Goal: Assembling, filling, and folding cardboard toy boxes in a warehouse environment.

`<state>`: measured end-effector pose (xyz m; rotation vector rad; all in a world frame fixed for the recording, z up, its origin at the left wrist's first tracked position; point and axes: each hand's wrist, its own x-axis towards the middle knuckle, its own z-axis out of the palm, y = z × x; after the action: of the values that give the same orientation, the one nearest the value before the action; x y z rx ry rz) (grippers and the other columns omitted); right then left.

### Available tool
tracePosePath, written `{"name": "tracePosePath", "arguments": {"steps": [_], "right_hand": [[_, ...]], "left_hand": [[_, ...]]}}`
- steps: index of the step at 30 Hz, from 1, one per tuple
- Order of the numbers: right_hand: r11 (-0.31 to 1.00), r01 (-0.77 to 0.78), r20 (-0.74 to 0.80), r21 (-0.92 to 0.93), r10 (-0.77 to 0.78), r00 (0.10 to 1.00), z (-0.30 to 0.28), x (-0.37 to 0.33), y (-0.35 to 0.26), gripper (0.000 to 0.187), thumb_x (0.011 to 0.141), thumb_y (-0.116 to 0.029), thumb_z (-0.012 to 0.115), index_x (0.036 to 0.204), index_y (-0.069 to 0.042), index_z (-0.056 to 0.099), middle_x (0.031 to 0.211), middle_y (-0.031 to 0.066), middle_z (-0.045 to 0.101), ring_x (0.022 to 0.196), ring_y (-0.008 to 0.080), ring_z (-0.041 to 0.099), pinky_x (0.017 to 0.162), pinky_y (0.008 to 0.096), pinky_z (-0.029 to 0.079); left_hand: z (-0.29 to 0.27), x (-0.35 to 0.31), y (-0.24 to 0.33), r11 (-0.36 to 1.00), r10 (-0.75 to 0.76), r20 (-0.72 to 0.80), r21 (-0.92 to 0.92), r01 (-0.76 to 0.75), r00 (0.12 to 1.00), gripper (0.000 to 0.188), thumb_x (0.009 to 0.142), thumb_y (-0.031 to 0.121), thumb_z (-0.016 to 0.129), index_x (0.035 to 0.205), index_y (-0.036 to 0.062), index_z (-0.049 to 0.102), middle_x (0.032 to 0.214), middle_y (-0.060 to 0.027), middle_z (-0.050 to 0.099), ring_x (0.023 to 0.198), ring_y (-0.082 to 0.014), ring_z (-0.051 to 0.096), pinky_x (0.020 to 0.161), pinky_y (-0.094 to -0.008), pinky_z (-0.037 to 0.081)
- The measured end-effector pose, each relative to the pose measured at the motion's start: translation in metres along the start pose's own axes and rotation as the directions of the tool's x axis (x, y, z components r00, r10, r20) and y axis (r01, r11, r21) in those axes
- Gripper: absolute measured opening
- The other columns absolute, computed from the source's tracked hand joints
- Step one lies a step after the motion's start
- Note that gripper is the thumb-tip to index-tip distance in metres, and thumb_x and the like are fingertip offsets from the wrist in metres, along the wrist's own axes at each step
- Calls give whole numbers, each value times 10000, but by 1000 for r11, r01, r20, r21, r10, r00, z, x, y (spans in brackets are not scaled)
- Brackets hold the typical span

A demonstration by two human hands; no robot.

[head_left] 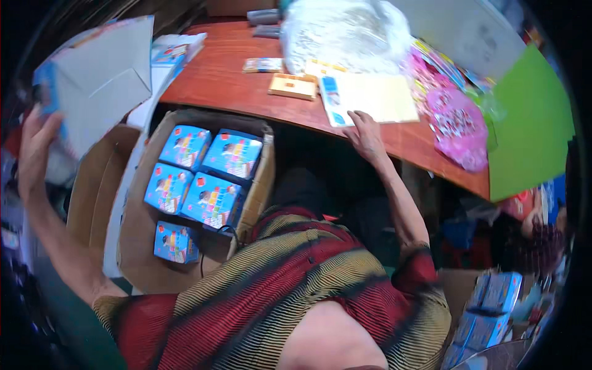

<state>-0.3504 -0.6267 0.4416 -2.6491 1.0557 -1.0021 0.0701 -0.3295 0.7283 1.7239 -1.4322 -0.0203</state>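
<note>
Nearest the observed person stands the open brown carton (137, 225), the reference for this report. Inside it are five blue boxes (211, 200): four grouped at its far end, one apart at its near end, with brown cardboard showing beside that one. In my judgement the carton is partly filled; how many boxes it should take cannot be established. Well to its right, near the person, more blue boxes (483, 330) are stacked.

Left of the carton, the left hand (38, 142) grasps a white-lined cardboard piece (105, 83) by its blue edge, thumb on the near face; the remaining fingers are partly hidden. The piece is raised, open side in view, with nothing visible inside.

Beyond the carton, to its right, the right hand (365, 137) is at the near edge of a pale pad (385, 98) on the desk (216, 77). Its fingers are loosely bent and released; firm contact cannot be confirmed. Beyond the carton also lie a tan block (292, 87), a small packet (263, 65) and, farthest, a clear plastic bag (345, 34). These, with the pad, remain unboxed.
</note>
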Motion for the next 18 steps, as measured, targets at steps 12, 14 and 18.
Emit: {"name": "tracePosePath", "arguments": {"steps": [12, 14, 18], "right_hand": [[997, -64, 322, 45, 46, 946, 22, -3, -3, 337, 728, -101, 582, 1042, -19, 489, 998, 151, 507, 926, 311, 482, 799, 357, 384], [994, -88, 347, 72, 57, 936, 22, 4, 0, 331, 727, -94, 583, 1035, -15, 491, 990, 148, 507, 915, 305, 485, 794, 349, 387], [979, -167, 417, 114, 106, 903, 21, 14, 7, 315, 729, -76, 579, 1023, -5, 492, 974, 141, 506, 908, 286, 488, 782, 322, 396]], "left_hand": [[5, -57, -196, 612, -493, -103, 665, 429, 864, 314, 636, 192, 607, 855, -21, 536, 772, -228, 564, 713, -361, 546, 630, -388, 419], [0, -72, -211, 470, -555, -191, 731, 495, 809, 316, 617, 190, 630, 849, -8, 547, 804, -217, 573, 764, -343, 551, 663, -392, 431], [-2, -107, -257, 179, -707, -270, 826, 535, 653, 330, 600, 203, 681, 855, 28, 569, 869, -171, 591, 817, -302, 567, 698, -417, 442]]}}
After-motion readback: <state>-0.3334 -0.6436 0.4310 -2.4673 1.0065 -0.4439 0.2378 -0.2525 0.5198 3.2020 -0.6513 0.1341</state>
